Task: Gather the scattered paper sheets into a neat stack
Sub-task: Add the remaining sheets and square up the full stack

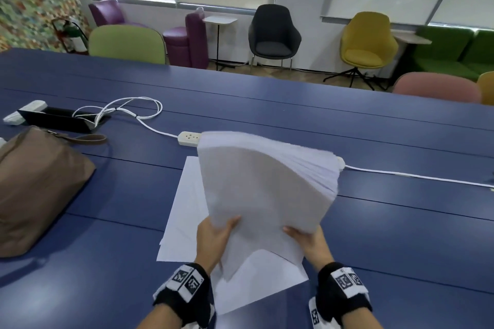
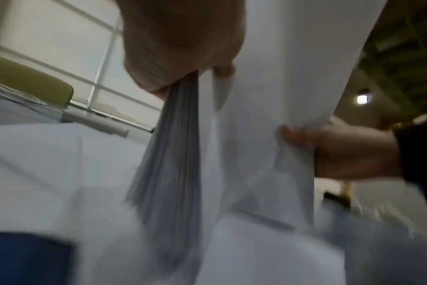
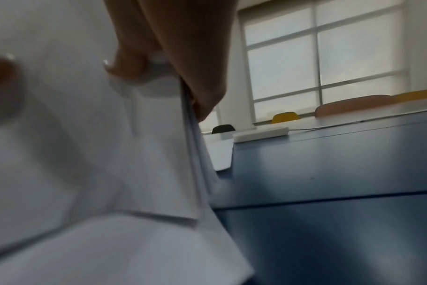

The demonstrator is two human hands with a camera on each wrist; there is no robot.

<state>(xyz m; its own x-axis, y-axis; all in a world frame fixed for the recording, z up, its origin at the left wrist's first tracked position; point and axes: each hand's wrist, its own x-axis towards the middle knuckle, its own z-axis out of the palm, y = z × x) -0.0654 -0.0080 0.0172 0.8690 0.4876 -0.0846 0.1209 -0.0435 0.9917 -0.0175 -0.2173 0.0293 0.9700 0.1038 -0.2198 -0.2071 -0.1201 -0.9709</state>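
A thick stack of white paper sheets (image 1: 262, 184) stands tilted up off the blue table (image 1: 387, 222), its top edge fanned out and its lower corner near the sheets below. My left hand (image 1: 216, 235) grips its lower left edge, thumb on the front face. My right hand (image 1: 307, 238) grips the lower right edge. The left wrist view shows the stack (image 2: 173, 154) edge-on, pinched in my left hand (image 2: 183, 63), with my right hand (image 2: 334, 150) beyond. In the right wrist view my right hand (image 3: 178, 73) pinches the stack (image 3: 81, 144). A few loose sheets (image 1: 184, 211) lie flat underneath.
A white power strip (image 1: 188, 138) and its cable (image 1: 414, 176) lie just behind the stack. A brown bag (image 1: 37, 184) sits at the left, with a black tray (image 1: 58, 119) and coiled white cord (image 1: 125, 109) behind it. Chairs line the far side.
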